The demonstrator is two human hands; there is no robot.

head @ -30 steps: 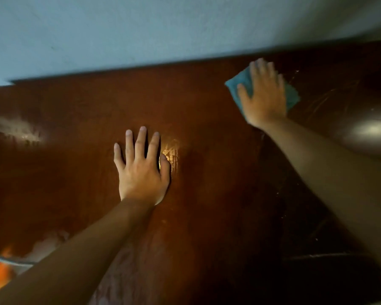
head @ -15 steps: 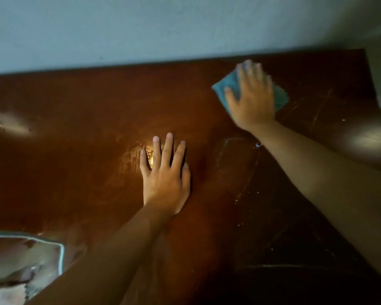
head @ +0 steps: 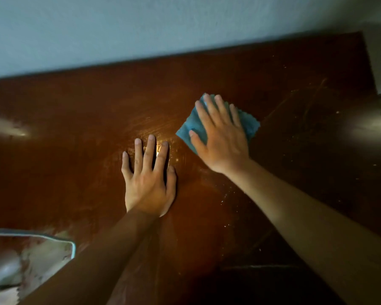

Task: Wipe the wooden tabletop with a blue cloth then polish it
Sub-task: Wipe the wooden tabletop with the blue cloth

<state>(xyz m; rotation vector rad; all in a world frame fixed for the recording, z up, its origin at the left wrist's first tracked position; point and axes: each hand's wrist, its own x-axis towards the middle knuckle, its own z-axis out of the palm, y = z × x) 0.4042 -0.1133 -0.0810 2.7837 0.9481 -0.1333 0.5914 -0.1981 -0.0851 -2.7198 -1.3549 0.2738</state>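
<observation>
A dark reddish wooden tabletop fills most of the view, glossy, with a bright glare spot near the middle. My left hand lies flat on it, palm down, fingers apart, holding nothing. My right hand presses flat on a folded blue cloth, just up and right of the left hand. The cloth's edges show to the left and right of the fingers; its middle is hidden under the palm. Pale specks and streaks mark the wood on the right side.
A pale blue-grey wall runs along the table's far edge. A light-edged reflection or object shows at the lower left. The table's right edge ends near a pale surface.
My right hand slid the blue cloth from the far right of the table toward me and leftward, close to the left hand. The left hand stayed flat on the wood.
</observation>
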